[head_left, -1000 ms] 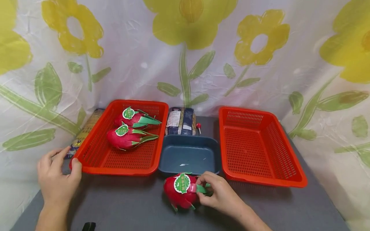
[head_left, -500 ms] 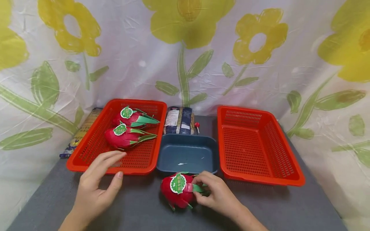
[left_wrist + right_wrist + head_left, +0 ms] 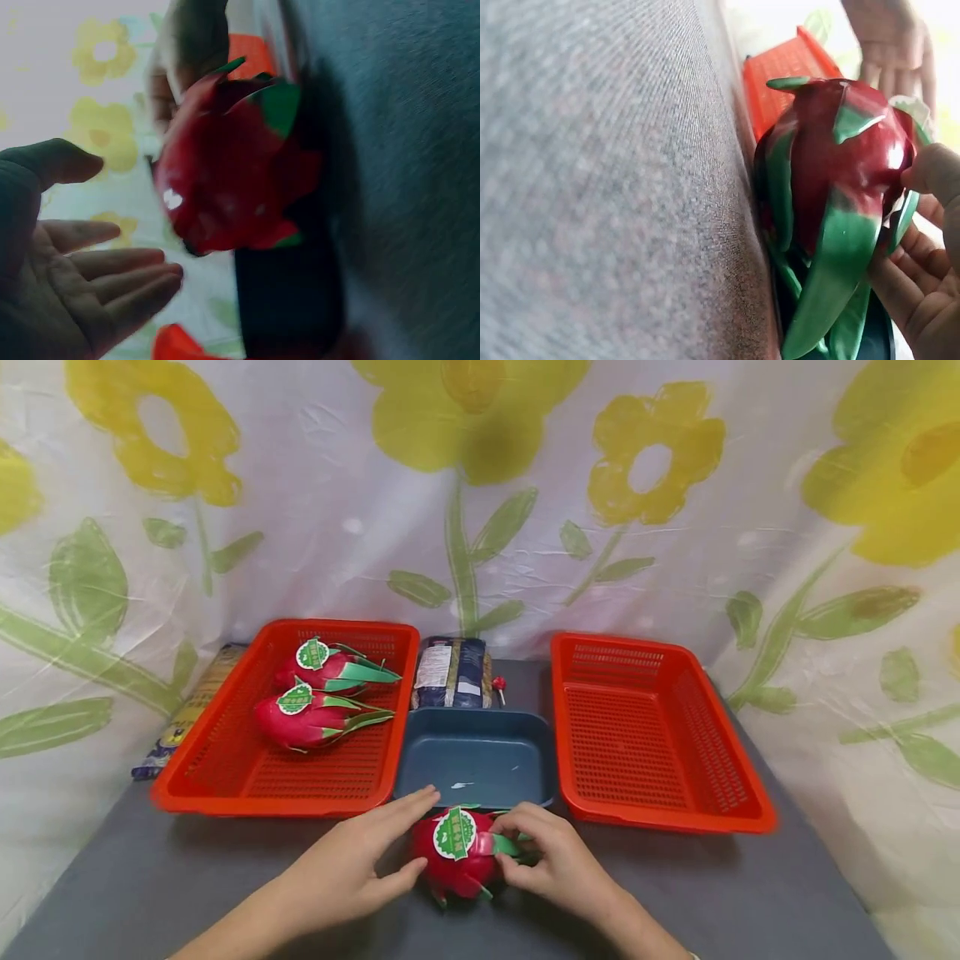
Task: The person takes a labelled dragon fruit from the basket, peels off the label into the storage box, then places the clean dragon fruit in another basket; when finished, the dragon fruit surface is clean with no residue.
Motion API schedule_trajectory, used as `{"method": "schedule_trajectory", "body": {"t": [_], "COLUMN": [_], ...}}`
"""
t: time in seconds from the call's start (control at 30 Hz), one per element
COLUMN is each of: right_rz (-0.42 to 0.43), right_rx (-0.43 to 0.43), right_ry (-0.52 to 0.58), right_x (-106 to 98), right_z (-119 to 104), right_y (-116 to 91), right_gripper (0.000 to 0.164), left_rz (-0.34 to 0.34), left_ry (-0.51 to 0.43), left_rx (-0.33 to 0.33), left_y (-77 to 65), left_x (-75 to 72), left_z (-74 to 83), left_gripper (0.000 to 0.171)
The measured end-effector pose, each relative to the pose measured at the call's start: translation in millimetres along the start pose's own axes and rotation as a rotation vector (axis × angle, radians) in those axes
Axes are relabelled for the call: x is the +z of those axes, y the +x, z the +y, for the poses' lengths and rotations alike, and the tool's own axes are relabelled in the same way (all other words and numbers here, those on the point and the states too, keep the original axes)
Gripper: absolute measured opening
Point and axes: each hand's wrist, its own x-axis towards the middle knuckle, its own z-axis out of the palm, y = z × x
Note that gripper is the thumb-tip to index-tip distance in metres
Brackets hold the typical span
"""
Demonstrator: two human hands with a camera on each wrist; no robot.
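"In the head view, what surrounds the front dragon fruit [image 3: 461, 878]?"

"It's on the gray table [image 3: 690, 893], just before the blue tray [image 3: 480, 768], covering part of its near rim. The left red basket [image 3: 270, 807] bears two more dragon fruits [image 3: 300, 727]; the right red basket [image 3: 675, 818] stands across from it. Behind the tray are a printed bag [image 3: 453, 672] and a lollipop [image 3: 498, 683]."

"Anything hard to make out?"

"A second bag [image 3: 183, 718], half hidden by the left basket. Its print is too small to read."

"And the grips?"

"The right hand [image 3: 551, 856] pinches the front fruit's green leaves. The left hand [image 3: 348, 870] is beside it, fingers extended, thumb spread, holding nothing."

"Left wrist view?"

"Dim and blurred, but a gap shows between the left fingers and the glossy red skin. The fruit partly covers the right hand."

"Right wrist?"

"The right thumb lies against the fruit; its fingers go behind the leaves, tips hidden. Those leaves are smooth, strap-like, tapering. The tabletop looks finely woven, and the left hand is cut off at the top."
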Motion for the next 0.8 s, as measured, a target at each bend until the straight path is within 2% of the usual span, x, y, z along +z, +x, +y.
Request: {"method": "schedule_trajectory", "body": {"t": [0.1, 0.17, 0.23, 0.37, 0.5, 0.6, 0.8], "right_rz": [0.007, 0.005, -0.001, 0.0, -0.002, -0.027, -0.135], "right_rx": [-0.008, -0.016, -0.013, 0.001, 0.015, 0.09, 0.351], "right_ry": [-0.009, -0.011, -0.009, -0.002, 0.003, -0.03, -0.264], "right_x": [3, 4, 4, 2, -2, -5, -7], "right_z": [0, 0, 0, -4, -14, -30, -63], "right_y": [2, 3, 3, 4, 8, 20, 60], "right_gripper": [0.033, 0.032, 0.032, 0.032, 0.025, 0.015, 0.011], "left_rz": [-0.093, -0.098, -0.062, 0.059, 0.124, 0.155, 0.194], "left_ry": [-0.032, -0.066, -0.093, -0.161, -0.247, -0.268, -0.289], "left_rx": [-0.068, -0.078, -0.064, -0.024, 0.009, 0.023, 0.028], "left_y": [3.7, 5.1, 5.9, 7.3, 7.6, 8.5, 8.0], "left_x": [8.8, 16.9, 25.8, 43.5, 57.6, 67.1, 76.0], "left_z": [-6.3, -11.1, -16.2, -24.8, -30.4, -34.3, -43.2], "left_gripper": [0.083, 0.084, 0.083, 0.079, 0.08, 0.082, 0.083]}}
